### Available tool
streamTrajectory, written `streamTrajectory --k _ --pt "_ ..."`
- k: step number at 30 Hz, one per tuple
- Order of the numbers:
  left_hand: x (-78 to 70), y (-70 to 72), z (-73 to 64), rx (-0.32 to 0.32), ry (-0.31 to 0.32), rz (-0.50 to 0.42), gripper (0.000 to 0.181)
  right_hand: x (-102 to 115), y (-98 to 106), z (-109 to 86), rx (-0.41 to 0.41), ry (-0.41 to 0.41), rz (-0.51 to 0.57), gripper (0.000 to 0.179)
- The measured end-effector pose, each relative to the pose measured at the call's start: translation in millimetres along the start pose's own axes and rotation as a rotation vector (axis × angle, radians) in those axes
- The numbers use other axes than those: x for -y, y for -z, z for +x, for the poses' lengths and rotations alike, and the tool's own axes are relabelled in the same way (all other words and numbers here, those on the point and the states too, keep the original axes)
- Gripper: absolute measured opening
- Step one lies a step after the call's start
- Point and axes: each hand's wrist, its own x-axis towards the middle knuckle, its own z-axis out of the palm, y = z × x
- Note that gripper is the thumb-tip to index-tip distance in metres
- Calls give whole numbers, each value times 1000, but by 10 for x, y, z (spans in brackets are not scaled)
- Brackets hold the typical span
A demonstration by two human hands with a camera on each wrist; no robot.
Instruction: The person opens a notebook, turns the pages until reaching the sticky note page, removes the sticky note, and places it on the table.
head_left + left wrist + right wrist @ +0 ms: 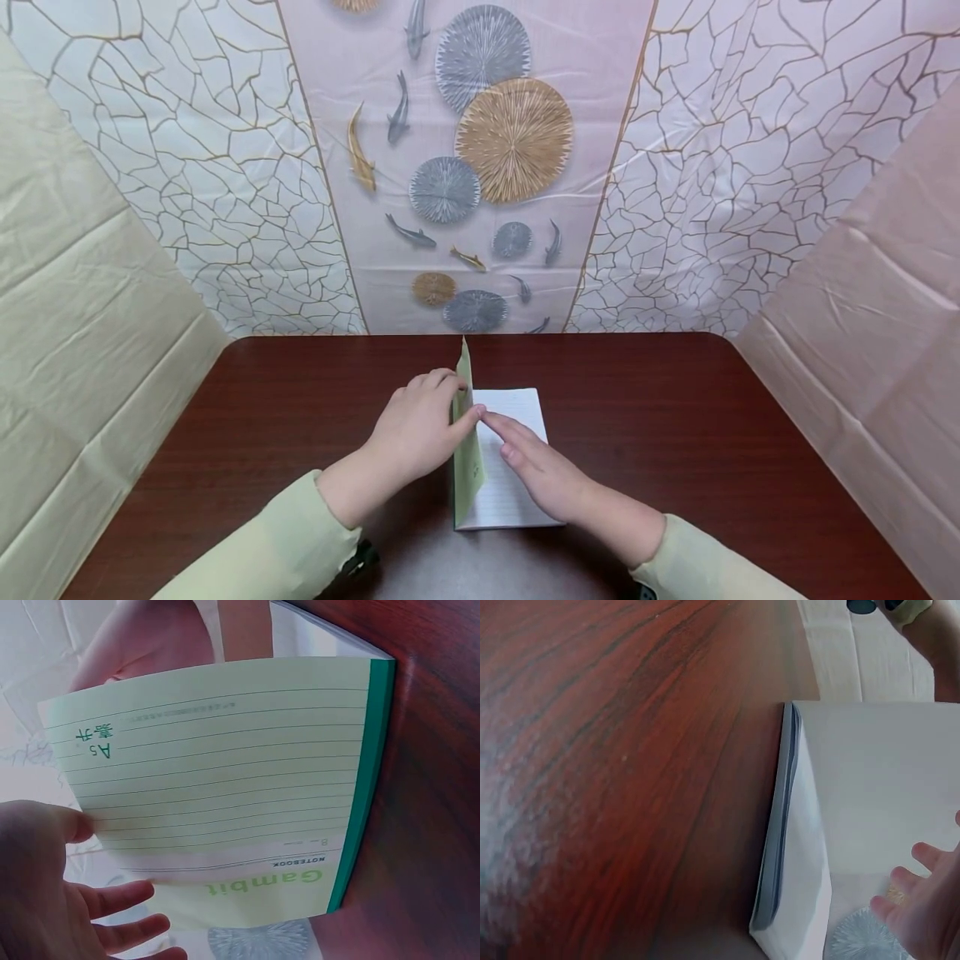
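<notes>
A notebook [517, 492] lies on the table with its lined white page showing. Its pale green front cover [225, 772] stands raised almost upright from the dark green spine [367, 780]. On the cover's outer side is my left hand [420, 421]; the thumb and fingertips touch near its free edge, fingers loosely spread. My right hand [543, 471] is over the page on the inner side, fingers fairly straight, fingertips close to the left thumb at the cover's edge. In the right wrist view the cover's pale inner face [885, 780] shows, with the right fingers [907, 881] beside it.
The dark red-brown table [300, 400] has rounded back corners. A patterned cloth [465, 250] hangs behind it, and plain beige cloths [90, 350] stand along both sides. A black band [360, 558] sits at the left wrist.
</notes>
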Motion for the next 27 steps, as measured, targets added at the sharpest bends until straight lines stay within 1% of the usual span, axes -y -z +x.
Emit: streamTrajectory --k 5,8,10,14,17,21,25,27 --pt "19 67 -12 -19 11 8 40 -55 19 -11 -2 -2 -39 51" --pt "33 121 -30 -24 21 12 34 -143 36 -37 12 -7 -126 54" --pt "52 155 -40 -29 23 21 31 -219 60 -56 28 -5 -209 57" --pt "98 206 -67 -41 25 44 27 -371 127 -100 75 -18 -376 64" --pt "133 231 -93 -46 26 50 25 -465 181 -130 112 -2 -462 69" --pt "192 239 -132 -67 26 52 23 -592 253 -172 178 7 -555 80" --pt "262 228 -177 -84 34 60 23 -694 317 -211 246 -31 -623 89" --pt "297 226 -201 -84 43 62 24 -725 345 -225 262 -49 -637 91"
